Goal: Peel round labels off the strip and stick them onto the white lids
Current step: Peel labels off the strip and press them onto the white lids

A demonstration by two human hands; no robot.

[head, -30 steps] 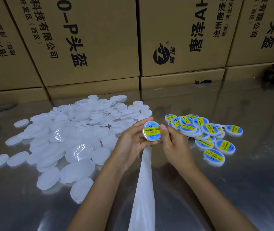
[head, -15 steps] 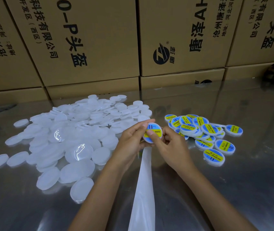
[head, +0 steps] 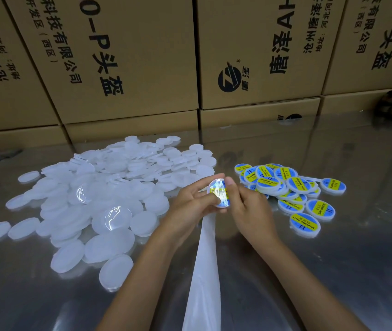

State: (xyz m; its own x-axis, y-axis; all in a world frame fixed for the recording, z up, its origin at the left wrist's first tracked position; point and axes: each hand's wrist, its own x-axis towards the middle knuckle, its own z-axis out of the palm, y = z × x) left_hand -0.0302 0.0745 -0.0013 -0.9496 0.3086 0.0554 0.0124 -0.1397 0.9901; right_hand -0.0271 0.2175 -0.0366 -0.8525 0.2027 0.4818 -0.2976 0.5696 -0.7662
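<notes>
Cardboard cartons [head: 128,56], printed with black characters, stand stacked along the far edge of the table [head: 333,259], whose surface is shiny metal. On its left half spreads a loose heap of plain white lids [head: 109,187]. A white backing strip [head: 204,271] runs from the near edge up between the forearms to the hands. To the right lies a smaller cluster of labelled lids [head: 292,189], each bearing a blue and yellow round label. At centre, the left hand [head: 192,199] has its grip closed round one lid [head: 218,192], fingers behind and thumb across its labelled face. The right hand [head: 249,204] pinches the same lid at its right rim, thumb tip at the upper edge.
</notes>
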